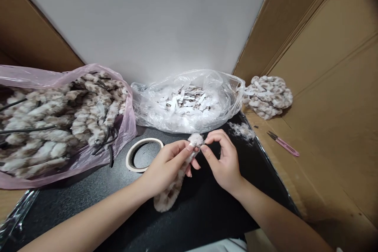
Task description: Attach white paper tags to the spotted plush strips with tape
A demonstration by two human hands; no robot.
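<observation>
A beige-and-brown furry fabric piece (167, 197) hangs down over the black tabletop. Its upper end is gripped between the thumb and fingers of my left hand (165, 165), with a fluffy pale tip standing out above them. Close beside that tip, to its right, my right hand (225, 162) pinches thumb and forefinger together on a small dark bit that I cannot make out. Left of my hands, a roll of cream tape (128, 161) lies flat.
A pink plastic bag (130, 122) full of furry strips with black cords lies at left. Behind my hands sits a clear bag (147, 118) with white-tabbed small pieces. At right are loose fluff (242, 130), pink thread snips (283, 144) and a bundle of furry pieces (268, 96).
</observation>
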